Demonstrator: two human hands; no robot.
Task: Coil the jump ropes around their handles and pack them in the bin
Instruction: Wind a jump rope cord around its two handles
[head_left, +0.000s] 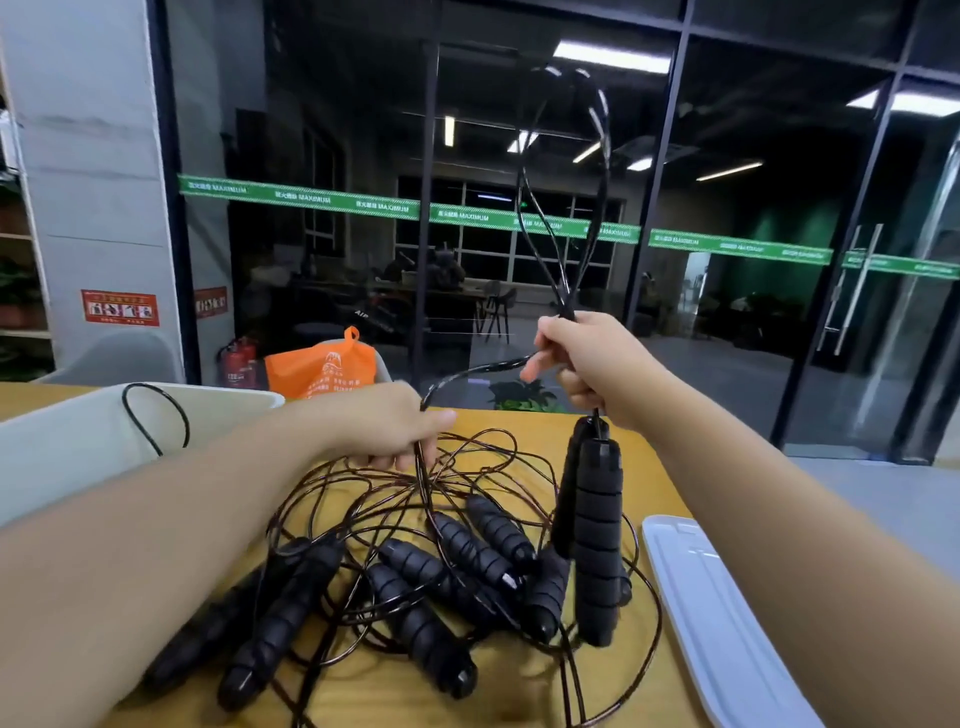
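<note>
Black foam handles (597, 530) hang as a pair below the right hand (597, 364), which is raised over the right part of the counter (498, 426) with its fingers curled round gathered cord (563, 218); that cord rises in long loops above the fist, so this rope looks bunched, not yet wound on its handles. From the same fist a strand (478, 370) runs left and down to the left hand (395, 431), which grips it just above the heap, fingers closed on the thin line. Under both hands lies the rest of the work: a pile of ropes (405, 571) with several handle pairs lying at odd angles on the near middle of the counter, their cords crossed in loose tangles. None of those shows a tidy coil. A white bin (78, 441) stands at the far left, touching no part of the pile; one cord loop (156, 415) shows over its rim, which suggests at least one rope may already be inside, though its contents are hidden. A white lid (722, 613) lies flat at the near right edge. My judgement is that the task is in its early part: one rope in hand being freed and gathered, most still loose, packing mostly ahead.
</note>
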